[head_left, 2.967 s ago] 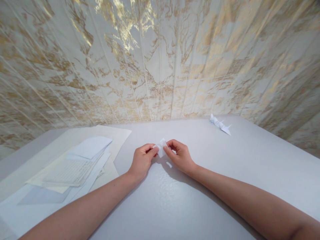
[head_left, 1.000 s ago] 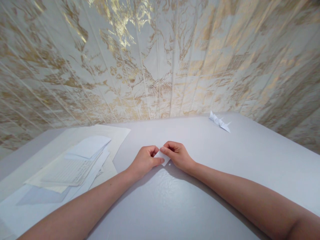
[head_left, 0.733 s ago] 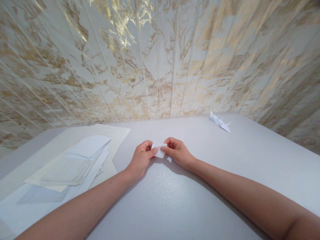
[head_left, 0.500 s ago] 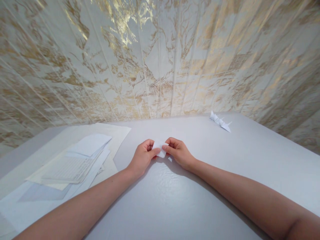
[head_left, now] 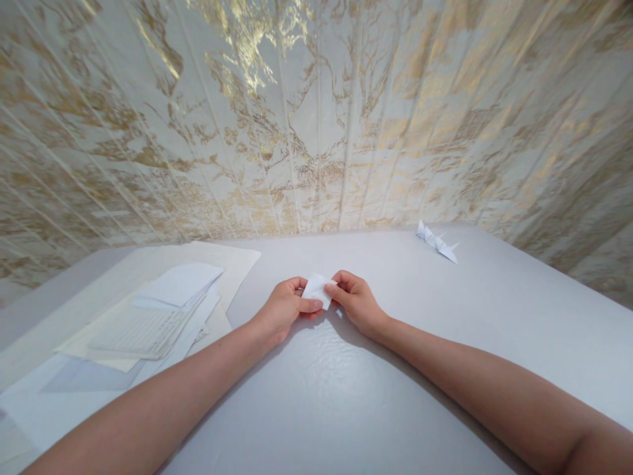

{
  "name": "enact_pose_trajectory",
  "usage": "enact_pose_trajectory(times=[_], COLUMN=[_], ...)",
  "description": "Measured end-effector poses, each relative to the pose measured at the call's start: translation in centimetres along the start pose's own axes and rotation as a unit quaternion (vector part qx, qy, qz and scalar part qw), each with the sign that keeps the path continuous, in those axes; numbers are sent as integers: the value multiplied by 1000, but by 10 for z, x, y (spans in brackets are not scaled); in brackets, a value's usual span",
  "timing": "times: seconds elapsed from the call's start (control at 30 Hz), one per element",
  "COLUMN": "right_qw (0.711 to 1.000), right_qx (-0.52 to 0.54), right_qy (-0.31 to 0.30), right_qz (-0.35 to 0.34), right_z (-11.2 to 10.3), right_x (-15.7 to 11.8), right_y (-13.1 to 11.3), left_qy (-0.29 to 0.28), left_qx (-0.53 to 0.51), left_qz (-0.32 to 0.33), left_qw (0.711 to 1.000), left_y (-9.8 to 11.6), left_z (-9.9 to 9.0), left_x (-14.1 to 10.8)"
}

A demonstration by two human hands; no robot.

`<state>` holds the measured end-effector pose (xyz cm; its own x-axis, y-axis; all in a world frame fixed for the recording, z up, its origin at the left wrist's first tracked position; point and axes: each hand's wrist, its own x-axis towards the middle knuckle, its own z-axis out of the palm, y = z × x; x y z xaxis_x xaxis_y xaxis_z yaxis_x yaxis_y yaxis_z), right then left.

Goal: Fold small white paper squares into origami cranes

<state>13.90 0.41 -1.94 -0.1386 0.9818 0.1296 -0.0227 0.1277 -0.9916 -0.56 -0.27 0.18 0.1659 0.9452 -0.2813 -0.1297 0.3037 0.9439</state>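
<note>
In front of you stands a white wall covering with a shiny gold landscape print [head_left: 316,125], filling the upper half of your view. The glossy pale grey table [head_left: 341,409] meets it along the table's far edge. Toward the table's left edge lies a large, flat cream paper sheet [head_left: 235,258], its tip pointing right near the far edge. Overlapping on it are a thin paper sheet printed with lines [head_left: 136,330], a folded white paper piece with a curved edge [head_left: 180,285] and a bluish-grey paper sheet [head_left: 89,376] nearer you.

Your 2 bare hands meet over the middle of the table, well apart from those sheets. Your left hand [head_left: 285,305] grips a small white square of folded paper [head_left: 315,289], thumb laid across its near corner and fingers underneath. Your right hand [head_left: 357,302] pinches its right corner between thumb and finger. Near the table's far right corner sits a short row of pointed white folded-paper figures [head_left: 437,242], touching each other. The small square is tilted between your hands, with their shadow on the table; its fold lines are too faint to tell.
</note>
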Motion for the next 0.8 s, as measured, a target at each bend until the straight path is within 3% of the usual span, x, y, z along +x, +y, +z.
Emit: enact_pose_trajectory(times=[0.13,0.3,0.53,0.8], right_qw=[1000,1000,992,987], right_qx=[1,-9,-98,-129], right_qy=[11,19,10,-19], right_qz=[-1,-5,-77,-93], right_z=[0,-2,-10,-10], right_x=[0,2,5,2], right_y=[-1,1,5,6], left_qy=[16,7,-34,30], left_qx=[-19,-36,-45,-14], left_qz=[-31,-23,9,46], left_qw=[999,999,998,998], left_y=[2,1,-2,-3], left_z=[1,0,-2,3], left_x=[1,-1,-1,-4])
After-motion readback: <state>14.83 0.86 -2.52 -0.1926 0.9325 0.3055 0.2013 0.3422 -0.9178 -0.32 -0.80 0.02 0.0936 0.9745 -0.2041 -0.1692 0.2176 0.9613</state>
